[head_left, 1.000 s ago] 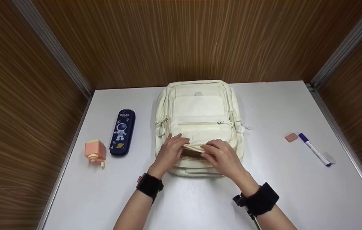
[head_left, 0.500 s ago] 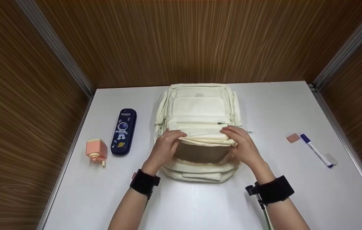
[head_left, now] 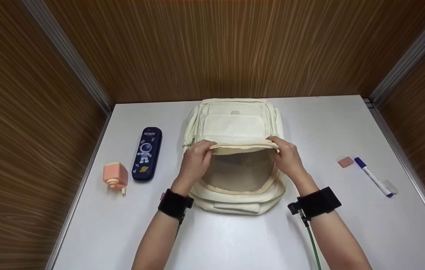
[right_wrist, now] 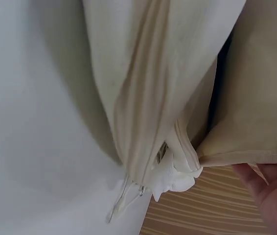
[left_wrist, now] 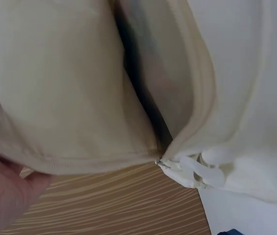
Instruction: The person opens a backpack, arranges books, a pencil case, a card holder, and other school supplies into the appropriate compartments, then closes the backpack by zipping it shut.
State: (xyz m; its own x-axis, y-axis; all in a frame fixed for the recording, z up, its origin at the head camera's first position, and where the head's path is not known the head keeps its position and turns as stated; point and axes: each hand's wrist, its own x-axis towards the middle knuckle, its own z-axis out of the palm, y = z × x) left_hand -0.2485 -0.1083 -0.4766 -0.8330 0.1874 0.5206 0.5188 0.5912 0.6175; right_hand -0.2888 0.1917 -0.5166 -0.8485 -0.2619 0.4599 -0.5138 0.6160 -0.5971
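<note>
A cream backpack [head_left: 233, 125] lies on the white table with its main compartment gaping toward me. My left hand [head_left: 194, 159] pinches the left end of the lifted front flap's edge, thumb inside and fingers over it. At the right end of that same edge, my right hand [head_left: 288, 157] grips it likewise. Between the hands the beige lining [head_left: 240, 170] shows. In the left wrist view the flap's zipper edge [left_wrist: 80, 165] runs from the fingers to the corner of the opening. The right wrist view shows the right hand [right_wrist: 275, 193] at the flap's edge.
Left of the backpack lie a navy pencil case [head_left: 147, 153] with an astronaut print and a peach box-shaped thing with a crank [head_left: 115, 175]. On the right are a pink eraser [head_left: 345, 162], a blue-capped marker [head_left: 374, 177] and a small translucent piece [head_left: 390, 186]. Wood-grain panels [head_left: 212, 48] border the table.
Both hands have spread apart along the flap's edge and lifted it away toward the back. The backpack's opening has gone from a narrow gap to a wide mouth.
</note>
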